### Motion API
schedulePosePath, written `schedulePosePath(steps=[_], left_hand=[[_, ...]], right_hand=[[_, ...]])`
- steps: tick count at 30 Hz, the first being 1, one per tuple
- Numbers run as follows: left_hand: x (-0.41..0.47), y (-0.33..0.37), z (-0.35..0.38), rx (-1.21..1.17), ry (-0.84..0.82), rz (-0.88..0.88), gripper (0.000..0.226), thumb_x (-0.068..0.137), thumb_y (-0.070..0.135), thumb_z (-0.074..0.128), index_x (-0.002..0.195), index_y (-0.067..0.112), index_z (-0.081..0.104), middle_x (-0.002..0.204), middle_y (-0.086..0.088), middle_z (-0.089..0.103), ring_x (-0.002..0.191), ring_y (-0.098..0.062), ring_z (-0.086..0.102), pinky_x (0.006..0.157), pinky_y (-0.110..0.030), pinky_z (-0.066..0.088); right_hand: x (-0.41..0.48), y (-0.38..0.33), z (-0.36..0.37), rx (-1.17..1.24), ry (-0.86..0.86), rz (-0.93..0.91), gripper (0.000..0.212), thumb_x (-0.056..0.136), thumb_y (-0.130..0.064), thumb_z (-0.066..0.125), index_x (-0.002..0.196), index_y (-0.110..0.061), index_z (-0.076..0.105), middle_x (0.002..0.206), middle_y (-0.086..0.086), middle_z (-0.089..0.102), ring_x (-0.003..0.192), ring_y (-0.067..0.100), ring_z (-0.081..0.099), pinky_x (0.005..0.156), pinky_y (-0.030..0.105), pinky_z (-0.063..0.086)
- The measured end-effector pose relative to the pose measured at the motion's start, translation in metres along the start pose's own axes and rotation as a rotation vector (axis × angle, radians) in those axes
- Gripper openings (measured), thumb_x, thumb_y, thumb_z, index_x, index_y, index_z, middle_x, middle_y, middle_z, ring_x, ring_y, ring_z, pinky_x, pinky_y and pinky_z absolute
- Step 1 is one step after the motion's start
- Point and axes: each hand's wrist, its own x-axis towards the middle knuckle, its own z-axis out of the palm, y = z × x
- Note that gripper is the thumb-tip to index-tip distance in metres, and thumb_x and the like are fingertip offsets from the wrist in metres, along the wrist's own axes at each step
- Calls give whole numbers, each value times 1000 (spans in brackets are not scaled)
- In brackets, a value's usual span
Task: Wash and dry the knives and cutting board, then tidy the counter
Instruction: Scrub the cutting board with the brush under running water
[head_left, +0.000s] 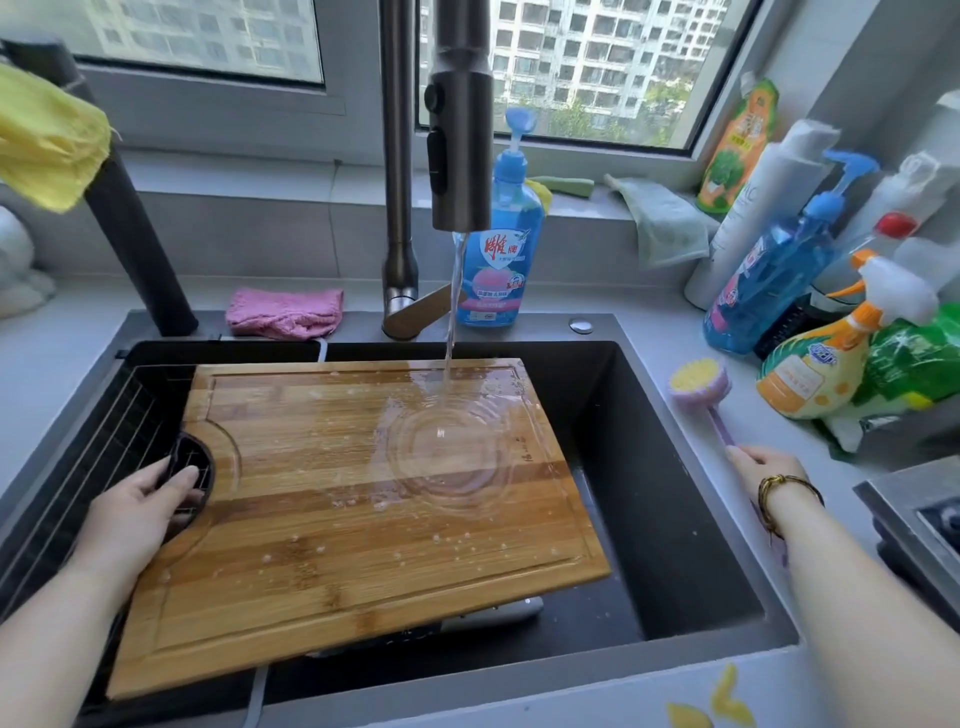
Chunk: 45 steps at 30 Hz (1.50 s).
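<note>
A wet rectangular bamboo cutting board, dotted with soap bubbles, lies tilted across a black sink under water running from a dark metal faucet. The left hand grips its round handle hole. The right hand holds a purple-handled yellow brush on the grey table, near spray bottles.

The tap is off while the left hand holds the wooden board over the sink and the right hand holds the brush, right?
Not quite: the head view shows the tap running, water landing on the board. The left hand does hold the board over the sink, the right hand the brush.
</note>
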Motion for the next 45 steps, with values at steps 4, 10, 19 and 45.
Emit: schedulePosePath(steps=[4, 10, 19, 45], left_hand=[[-11, 10, 3, 5, -7, 16, 47, 93, 29, 53, 137, 17, 42, 94, -10, 62, 91, -27, 55, 72, -37, 45], [-21, 15, 5, 9, -2, 63, 46, 93, 25, 52, 137, 12, 43, 99, -12, 62, 89, -25, 53, 84, -40, 43], [-36, 30, 6, 3, 5, 77, 45, 94, 19, 51, 136, 7, 43, 83, -6, 58, 83, -24, 52, 79, -32, 36], [-62, 76, 44, -373, -532, -217, 22, 94, 6, 43, 96, 22, 57, 59, -3, 70, 45, -13, 65, 39, -25, 51]], right_hand=[[6, 6, 0, 1, 112, 42, 37, 91, -21, 53, 123, -5, 56, 128, 21, 53, 116, 39, 48, 97, 39, 38], [3, 7, 3, -225, 264, 25, 43, 92, -33, 47, 124, -7, 55, 130, 25, 47, 122, 39, 36, 101, 40, 31], [-59, -64, 106, -64, -452, -223, 43, 97, -30, 39, 133, -8, 44, 134, 13, 49, 122, 27, 47, 100, 32, 37], [-47, -49, 65, 28, -382, 49, 41, 95, -19, 47, 134, -8, 45, 140, 13, 42, 129, 29, 39, 106, 33, 30]])
